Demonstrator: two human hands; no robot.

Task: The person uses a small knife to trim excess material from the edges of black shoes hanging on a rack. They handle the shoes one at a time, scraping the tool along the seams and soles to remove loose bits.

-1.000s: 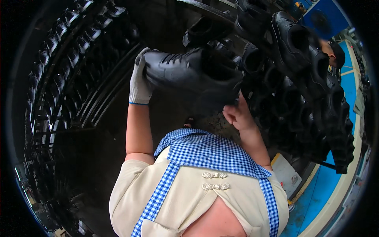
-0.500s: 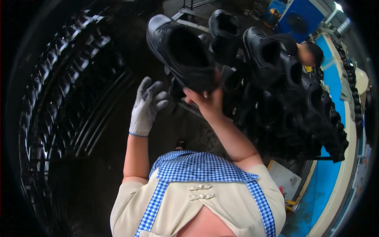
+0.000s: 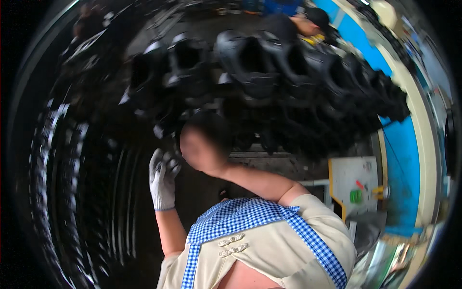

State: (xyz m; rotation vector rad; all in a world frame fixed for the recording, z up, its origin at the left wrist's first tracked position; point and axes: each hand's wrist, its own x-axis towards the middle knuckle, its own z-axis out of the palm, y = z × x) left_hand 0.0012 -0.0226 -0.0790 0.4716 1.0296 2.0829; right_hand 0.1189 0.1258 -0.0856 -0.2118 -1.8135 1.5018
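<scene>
My left hand (image 3: 163, 180), in a white knit glove, is raised at the left of centre. Its fingers are loosely bent and apart, and nothing shows in them. To its right, my bare right hand (image 3: 199, 151) reaches inward across my front. Blur smears its fingers, and a dark shape (image 3: 209, 126) sits just above it; I cannot make out whether the hand holds it. Beyond both hands, black shoes stand in a row on a rack, among them one black shoe (image 3: 186, 55) and another black shoe (image 3: 248, 60) farther right.
More dark, shiny rows (image 3: 72, 144) fill the left side, blurred. Another person (image 3: 315, 24) is bent beyond the rack. At right stand a white board (image 3: 353, 180) with a small green item (image 3: 355, 196), and a blue surface (image 3: 402, 159) with a cream edge.
My view has turned, so the rack now stretches across the front. My right hand, which held a black shoe by its heel, has come down and left. The shoe is no longer clearly seen in it.
</scene>
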